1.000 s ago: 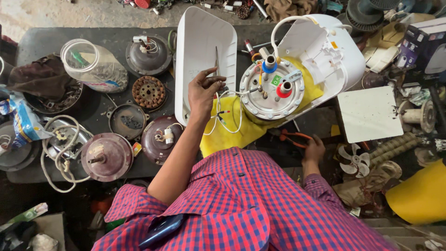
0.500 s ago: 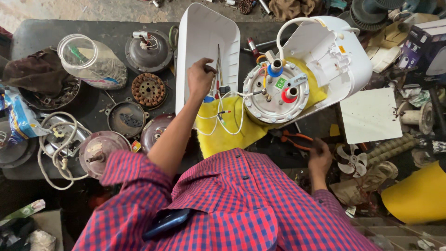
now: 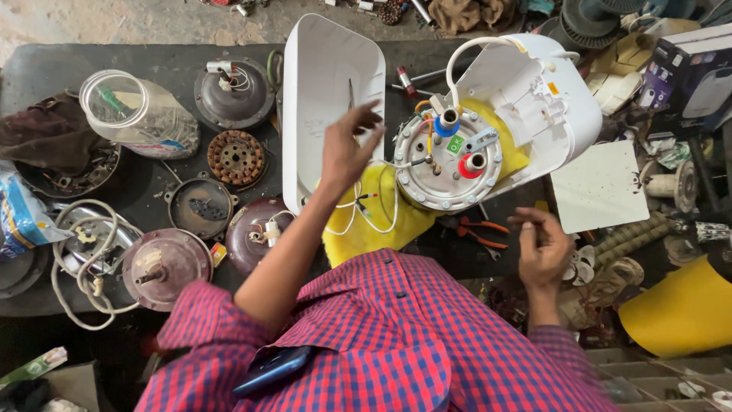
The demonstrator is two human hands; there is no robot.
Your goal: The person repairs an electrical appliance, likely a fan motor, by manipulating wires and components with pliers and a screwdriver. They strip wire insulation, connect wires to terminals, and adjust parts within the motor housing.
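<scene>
Water heater [image 3: 526, 99] lies opened on the bench [image 3: 46, 69], white cover [image 3: 320, 91] off, element flange [image 3: 446, 160] exposed, wiring loose. My left hand [image 3: 347, 149] and right hand [image 3: 541, 248] hover part-curled, empty. Reassembly outstanding.

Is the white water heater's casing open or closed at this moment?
Open. The white cover lies detached beside the heater body, and the round metal flange with its wires is exposed.
</scene>
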